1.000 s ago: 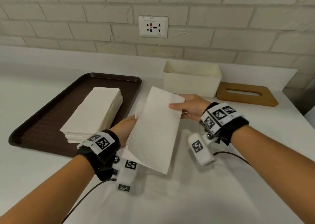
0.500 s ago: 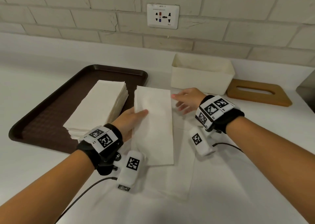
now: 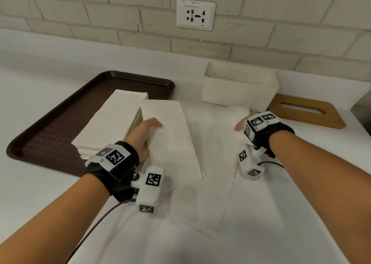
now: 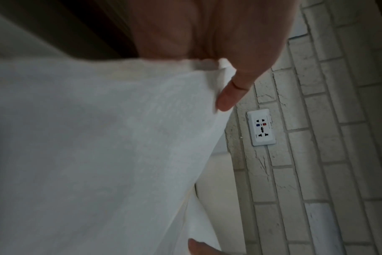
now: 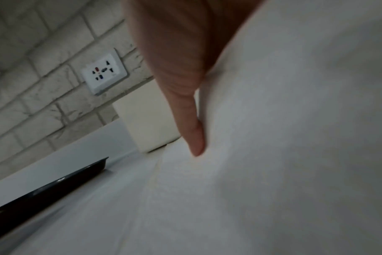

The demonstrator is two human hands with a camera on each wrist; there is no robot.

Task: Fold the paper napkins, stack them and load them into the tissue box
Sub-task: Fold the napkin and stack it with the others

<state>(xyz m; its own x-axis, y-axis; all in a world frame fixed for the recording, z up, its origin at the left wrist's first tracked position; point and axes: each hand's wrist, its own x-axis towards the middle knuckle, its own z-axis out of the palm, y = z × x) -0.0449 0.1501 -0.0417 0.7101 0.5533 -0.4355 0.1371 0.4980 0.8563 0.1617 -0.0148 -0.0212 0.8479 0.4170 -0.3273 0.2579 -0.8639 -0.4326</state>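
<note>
A folded white napkin [image 3: 172, 141] is gripped at its left edge by my left hand [image 3: 155, 126], thumb on top, and held a little above the table. In the left wrist view the thumb [image 4: 228, 100] lies on the napkin [image 4: 98, 155]. My right hand [image 3: 240, 125] rests with straight fingers on a flat white sheet [image 3: 226, 163] spread on the table; in the right wrist view a finger [image 5: 195, 138] lies along that paper [image 5: 283, 155]. A stack of napkins [image 3: 112, 123] sits on the brown tray [image 3: 60, 123]. The cream tissue box [image 3: 239, 87] stands open at the back.
The wooden slotted lid [image 3: 307, 111] lies to the right of the box. A wall socket [image 3: 195, 15] is on the brick wall behind. A grey object's corner [image 3: 363, 111] shows at the far right edge. White tabletop extends in front.
My right hand has let go of the folded napkin and moved right onto the sheet on the table. My left hand keeps hold of the napkin, now lower and flatter.
</note>
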